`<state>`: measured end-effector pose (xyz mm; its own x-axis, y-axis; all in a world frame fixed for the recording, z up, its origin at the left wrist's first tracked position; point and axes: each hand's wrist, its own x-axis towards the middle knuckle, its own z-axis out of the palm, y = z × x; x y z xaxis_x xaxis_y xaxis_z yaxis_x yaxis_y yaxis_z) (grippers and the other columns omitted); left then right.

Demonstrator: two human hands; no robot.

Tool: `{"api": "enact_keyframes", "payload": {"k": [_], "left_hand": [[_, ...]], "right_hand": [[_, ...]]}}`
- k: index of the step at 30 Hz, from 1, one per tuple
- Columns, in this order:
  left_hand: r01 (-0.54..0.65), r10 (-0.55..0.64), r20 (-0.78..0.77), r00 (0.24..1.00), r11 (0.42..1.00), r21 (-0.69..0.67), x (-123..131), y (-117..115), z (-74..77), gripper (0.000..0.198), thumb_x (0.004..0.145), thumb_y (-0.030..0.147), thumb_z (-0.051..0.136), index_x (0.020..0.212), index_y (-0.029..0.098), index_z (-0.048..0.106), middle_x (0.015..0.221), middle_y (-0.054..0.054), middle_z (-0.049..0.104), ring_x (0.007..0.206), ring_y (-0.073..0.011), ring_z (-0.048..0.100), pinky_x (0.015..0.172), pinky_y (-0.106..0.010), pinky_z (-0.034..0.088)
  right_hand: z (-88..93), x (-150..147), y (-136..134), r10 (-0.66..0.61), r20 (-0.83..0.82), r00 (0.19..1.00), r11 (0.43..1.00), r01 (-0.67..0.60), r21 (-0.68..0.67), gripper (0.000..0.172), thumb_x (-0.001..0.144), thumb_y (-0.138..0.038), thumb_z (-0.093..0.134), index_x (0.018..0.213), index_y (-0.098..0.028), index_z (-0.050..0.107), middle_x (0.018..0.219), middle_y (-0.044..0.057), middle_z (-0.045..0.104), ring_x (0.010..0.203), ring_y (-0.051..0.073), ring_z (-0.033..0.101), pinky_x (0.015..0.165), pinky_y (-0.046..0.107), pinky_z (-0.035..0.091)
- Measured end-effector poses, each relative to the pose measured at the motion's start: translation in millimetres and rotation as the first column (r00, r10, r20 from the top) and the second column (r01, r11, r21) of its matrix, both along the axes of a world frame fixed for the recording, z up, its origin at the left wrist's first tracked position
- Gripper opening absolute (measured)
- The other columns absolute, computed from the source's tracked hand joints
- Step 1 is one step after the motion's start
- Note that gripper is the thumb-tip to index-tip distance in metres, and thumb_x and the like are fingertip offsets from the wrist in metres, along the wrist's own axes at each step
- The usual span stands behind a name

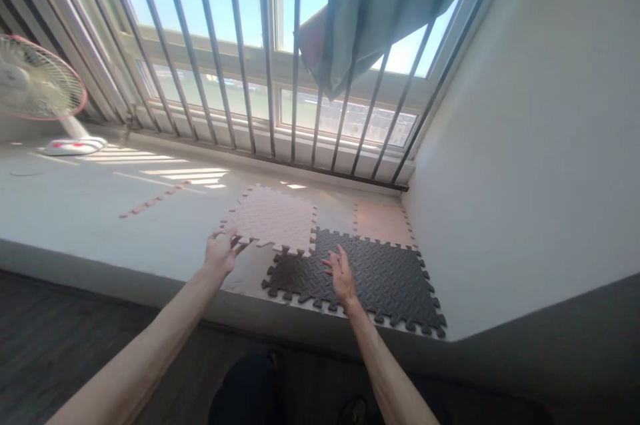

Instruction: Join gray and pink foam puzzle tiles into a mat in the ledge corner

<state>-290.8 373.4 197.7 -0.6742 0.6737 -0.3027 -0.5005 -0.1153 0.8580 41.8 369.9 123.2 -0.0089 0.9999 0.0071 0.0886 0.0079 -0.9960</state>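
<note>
My left hand (pixel 223 253) grips the near left corner of a pink foam mat tile (pixel 275 215) with jigsaw edges. That tile is raised a little, and its near right corner overlaps the black foam mat tiles (pixel 385 278). Over the black tiles is my right hand (pixel 341 275), fingers apart, holding nothing. Whether its fingertips touch the black foam I cannot tell. Behind the black tiles, a second pink foam tile (pixel 384 224) lies flat along their far edge, close to the right wall.
A toothed pink edging strip (pixel 155 200) lies on the white ledge (pixel 90 212) to the left. Farther left stands a fan (pixel 35 78) on a white base. Metal bars (pixel 267 65) run before the window, with grey cloth (pixel 365 18) hanging there. A white wall (pixel 525 132) bounds the right.
</note>
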Motion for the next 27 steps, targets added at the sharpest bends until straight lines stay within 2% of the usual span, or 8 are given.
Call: {"api": "enact_keyframes", "payload": {"k": [3,7,12,18,20,23,25,27], "left_hand": [[0.060,-0.059,0.073,0.996,0.998,-0.009,65.4,17.6,-21.1,0.043,0.082,0.002,0.069,0.107,0.028,0.047,0.092,0.006,0.070,0.073,-0.0107,0.068,0.070,-0.031,0.064],[0.165,-0.164,0.063,0.984,0.986,-0.011,110.7,46.5,-46.0,0.040,0.080,0.004,0.070,0.110,0.026,0.053,0.095,0.004,0.071,0.075,-0.0108,0.069,0.072,-0.030,0.064],[0.337,-0.340,-0.088,0.936,0.940,-0.045,119.3,101.8,-73.4,0.018,0.081,0.012,0.073,0.098,0.018,0.069,0.094,-0.003,0.076,0.076,-0.0128,0.069,0.074,-0.029,0.060],[0.228,-0.295,-0.365,0.883,0.950,-0.215,117.7,170.4,-104.6,0.051,0.076,0.018,0.081,0.126,0.015,0.070,0.089,-0.004,0.076,0.080,-0.0172,0.073,0.084,-0.033,0.061],[0.220,-0.325,-0.489,0.810,0.940,-0.260,115.0,186.3,-113.0,0.056,0.076,0.028,0.082,0.129,0.014,0.069,0.093,-0.005,0.077,0.086,-0.0192,0.075,0.090,-0.035,0.062],[0.288,-0.433,-0.597,0.676,0.900,-0.327,107.5,200.3,-120.9,0.064,0.073,0.043,0.085,0.129,0.016,0.070,0.105,-0.009,0.080,0.098,-0.0228,0.077,0.094,-0.036,0.061],[0.285,-0.512,-0.671,0.537,0.858,-0.426,101.0,202.4,-122.4,0.070,0.074,0.048,0.085,0.135,0.020,0.069,0.110,-0.009,0.081,0.106,-0.0248,0.076,0.099,-0.038,0.058],[0.177,-0.579,-0.741,0.342,0.813,-0.554,95.2,199.5,-121.6,0.070,0.078,0.053,0.082,0.140,0.024,0.070,0.116,-0.010,0.081,0.117,-0.0304,0.073,0.106,-0.044,0.054]], "right_hand": [[2.2,-9.8,29.7,-0.102,-0.202,0.974,0.991,0.083,-0.103,0.084,0.094,-0.053,0.059,0.166,-0.020,0.031,0.130,0.015,0.077,0.091,0.025,0.081,0.079,0.043,0.071],[-8.2,24.7,70.8,-0.216,-0.160,0.963,0.976,0.211,-0.046,0.084,0.087,-0.045,0.063,0.161,-0.014,0.037,0.118,0.014,0.079,0.079,0.023,0.079,0.071,0.040,0.070],[-31.1,74.3,124.2,-0.242,-0.070,0.968,0.970,0.242,0.002,0.082,0.085,-0.045,0.065,0.159,-0.016,0.043,0.130,0.017,0.078,0.076,0.020,0.078,0.066,0.036,0.067],[-42.8,87.6,191.6,-0.231,0.091,0.969,0.973,0.232,0.006,0.069,0.089,-0.038,0.062,0.155,-0.020,0.049,0.127,0.012,0.080,0.075,0.016,0.077,0.068,0.031,0.065],[-41.1,86.6,208.3,-0.229,0.235,0.945,0.973,0.229,0.028,0.064,0.091,-0.037,0.061,0.153,-0.023,0.052,0.125,0.008,0.081,0.082,0.017,0.079,0.074,0.032,0.066],[-38.4,86.2,222.3,-0.214,0.456,0.864,0.975,0.217,0.047,0.059,0.095,-0.036,0.059,0.152,-0.024,0.056,0.127,0.009,0.081,0.100,0.021,0.079,0.094,0.038,0.065],[-38.2,87.4,222.6,-0.202,0.520,0.830,0.976,0.212,0.042,0.058,0.093,-0.036,0.063,0.149,-0.019,0.061,0.133,0.014,0.078,0.117,0.026,0.075,0.109,0.043,0.059],[-39.1,89.7,216.3,-0.193,0.579,0.792,0.978,0.204,0.048,0.060,0.090,-0.038,0.069,0.146,-0.015,0.066,0.139,0.021,0.073,0.130,0.033,0.068,0.118,0.048,0.051]]}}
